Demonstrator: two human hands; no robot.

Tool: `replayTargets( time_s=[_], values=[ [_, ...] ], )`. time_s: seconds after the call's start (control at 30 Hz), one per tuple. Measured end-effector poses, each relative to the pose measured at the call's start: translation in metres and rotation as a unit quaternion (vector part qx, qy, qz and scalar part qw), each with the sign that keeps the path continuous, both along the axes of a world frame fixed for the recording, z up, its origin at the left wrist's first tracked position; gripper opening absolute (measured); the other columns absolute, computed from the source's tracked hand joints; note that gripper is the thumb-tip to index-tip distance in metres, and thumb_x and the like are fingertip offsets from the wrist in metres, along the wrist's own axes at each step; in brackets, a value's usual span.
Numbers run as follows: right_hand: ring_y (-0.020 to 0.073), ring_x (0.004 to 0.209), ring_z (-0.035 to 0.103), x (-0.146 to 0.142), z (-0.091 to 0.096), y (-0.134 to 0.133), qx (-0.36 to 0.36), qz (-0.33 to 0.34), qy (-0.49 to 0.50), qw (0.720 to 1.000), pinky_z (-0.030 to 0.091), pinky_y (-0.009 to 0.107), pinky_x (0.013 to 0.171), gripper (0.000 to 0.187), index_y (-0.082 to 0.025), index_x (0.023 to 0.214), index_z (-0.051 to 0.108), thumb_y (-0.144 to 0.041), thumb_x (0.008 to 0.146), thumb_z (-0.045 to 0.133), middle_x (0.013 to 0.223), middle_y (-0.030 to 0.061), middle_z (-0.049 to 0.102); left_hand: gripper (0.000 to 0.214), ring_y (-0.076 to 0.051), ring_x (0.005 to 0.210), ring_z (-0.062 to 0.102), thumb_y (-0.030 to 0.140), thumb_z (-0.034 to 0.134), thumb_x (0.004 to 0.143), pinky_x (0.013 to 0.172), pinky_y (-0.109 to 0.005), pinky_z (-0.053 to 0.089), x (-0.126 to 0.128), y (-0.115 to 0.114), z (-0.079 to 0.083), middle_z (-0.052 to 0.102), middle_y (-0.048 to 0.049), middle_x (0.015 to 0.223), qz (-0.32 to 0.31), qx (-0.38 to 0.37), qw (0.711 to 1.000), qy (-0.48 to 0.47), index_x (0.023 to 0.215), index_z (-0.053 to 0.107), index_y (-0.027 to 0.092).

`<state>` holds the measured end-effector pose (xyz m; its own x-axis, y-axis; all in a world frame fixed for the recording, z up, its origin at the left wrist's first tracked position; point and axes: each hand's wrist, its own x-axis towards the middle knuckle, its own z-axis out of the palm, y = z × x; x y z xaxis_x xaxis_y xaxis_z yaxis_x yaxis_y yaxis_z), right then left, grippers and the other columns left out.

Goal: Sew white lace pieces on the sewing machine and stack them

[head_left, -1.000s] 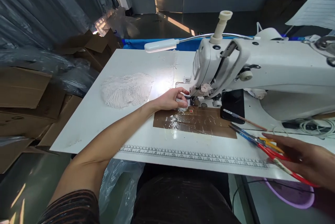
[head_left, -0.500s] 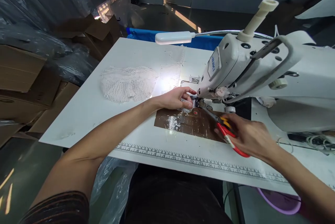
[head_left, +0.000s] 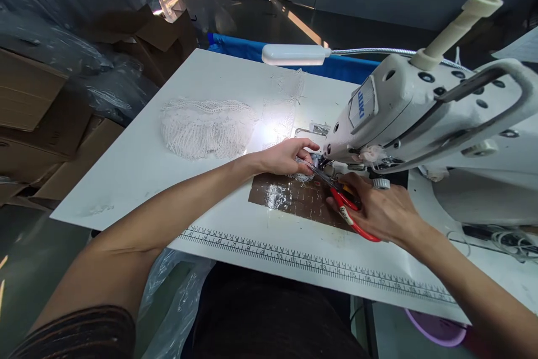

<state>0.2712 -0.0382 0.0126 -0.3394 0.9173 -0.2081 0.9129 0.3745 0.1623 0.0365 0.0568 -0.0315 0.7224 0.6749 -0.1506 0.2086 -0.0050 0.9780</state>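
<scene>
Beside the presser foot of a white sewing machine (head_left: 370, 107), my left hand (head_left: 286, 156) pinches a small piece of white lace (head_left: 303, 177), its index finger stretched toward the needle area. My right hand (head_left: 384, 208) grips red-handled scissors (head_left: 345, 202). Their blades point left and reach the lace at my left fingertips; whether the blades are closed I cannot tell. More white lace (head_left: 279, 110) lies behind my left hand, under the bright lamp spot. A gathered lace piece (head_left: 208, 129) rests on the table to the left.
A lamp (head_left: 294, 55) on a flexible neck hangs over the white table (head_left: 138, 180). Brown tape (head_left: 286, 196) covers the surface before the needle. A printed ruler (head_left: 294, 261) runs along the front edge. Cardboard boxes (head_left: 33, 96) stand at left, a purple basin (head_left: 437, 331) below right.
My right hand has moved the scissors leftward, bringing the blades from beside the presser foot to the lace at my left fingertips. My left hand keeps its pinch. The view has shifted slightly.
</scene>
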Motion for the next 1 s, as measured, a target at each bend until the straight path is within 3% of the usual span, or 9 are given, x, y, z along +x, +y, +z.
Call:
replayTargets(
  time_s=[0.27,0.43,0.77,1.0],
  values=[
    [0.028,0.065,0.069,-0.002,0.004,0.003,-0.035,-0.003,0.048,0.998,0.039,0.032,0.057,0.059,-0.023,0.127,0.059,-0.064,0.092,0.034,0.076,0.0062,0.074,0.074,-0.024,0.091,0.068,0.031,0.074,0.073,0.082,-0.036,0.049,0.0,0.0,0.002,0.071,-0.0065,0.09,0.0,0.0,1.0,0.008,0.139,0.046,0.014],
    [0.0256,0.063,0.068,-0.004,0.004,0.002,-0.063,-0.01,0.074,0.995,0.036,0.03,0.052,0.053,-0.025,0.123,0.057,-0.061,0.095,0.031,0.082,0.0053,0.074,0.078,-0.023,0.089,0.068,0.03,0.073,0.073,0.081,-0.036,0.049,-0.001,-0.001,0.002,0.071,-0.0062,0.088,-0.002,0.004,1.0,0.007,0.142,0.043,0.013],
    [0.0298,0.074,0.071,-0.013,0.007,-0.005,-0.052,-0.005,0.019,0.998,0.028,0.03,0.053,0.053,-0.021,0.12,0.056,-0.055,0.099,0.022,0.078,0.009,0.073,0.079,-0.024,0.089,0.067,0.03,0.073,0.073,0.08,-0.036,0.048,-0.001,0.0,-0.003,0.07,-0.0063,0.087,-0.001,0.002,1.0,-0.001,0.144,0.043,0.012],
    [0.0285,0.068,0.069,-0.01,0.005,-0.003,-0.065,-0.036,0.031,0.997,0.03,0.031,0.055,0.043,-0.025,0.117,0.059,-0.053,0.096,0.034,0.079,0.0066,0.073,0.078,-0.023,0.084,0.069,0.03,0.075,0.07,0.081,-0.035,0.048,-0.002,-0.002,0.003,0.073,-0.0072,0.086,0.012,0.008,1.0,-0.005,0.141,0.049,0.013]
  ],
)
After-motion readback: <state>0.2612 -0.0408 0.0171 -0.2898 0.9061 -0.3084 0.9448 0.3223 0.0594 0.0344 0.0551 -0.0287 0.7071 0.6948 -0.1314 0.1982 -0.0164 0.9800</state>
